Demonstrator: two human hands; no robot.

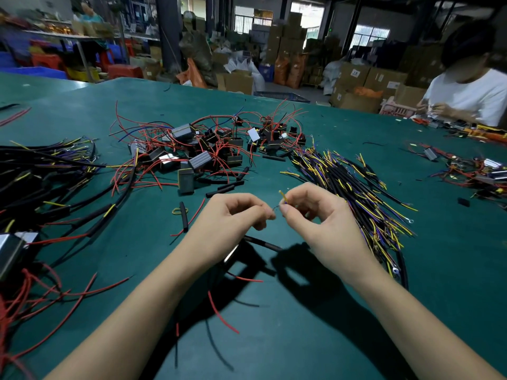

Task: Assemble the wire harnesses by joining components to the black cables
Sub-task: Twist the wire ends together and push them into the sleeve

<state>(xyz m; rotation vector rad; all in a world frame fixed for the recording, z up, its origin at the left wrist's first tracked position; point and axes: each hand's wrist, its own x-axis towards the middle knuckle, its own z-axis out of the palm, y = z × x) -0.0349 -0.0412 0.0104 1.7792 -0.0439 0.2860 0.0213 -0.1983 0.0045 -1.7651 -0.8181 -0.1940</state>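
My left hand (233,218) and my right hand (315,218) are raised over the green table (301,338), fingertips almost meeting. Each pinches a thin wire end; the two ends meet between the fingertips. A short yellow wire (283,197) sticks up from my right fingers. Below the hands hangs a black cable (263,244) with a small box component (233,255), partly hidden by my left wrist. Red leads (222,316) trail under my forearms.
A heap of box components with red wires (203,152) lies ahead. A bundle of black cables with yellow and purple ends (354,193) lies to the right, joined harnesses (41,187) to the left. Loose black sleeves (183,216) lie near. Another person (466,97) works at far right.
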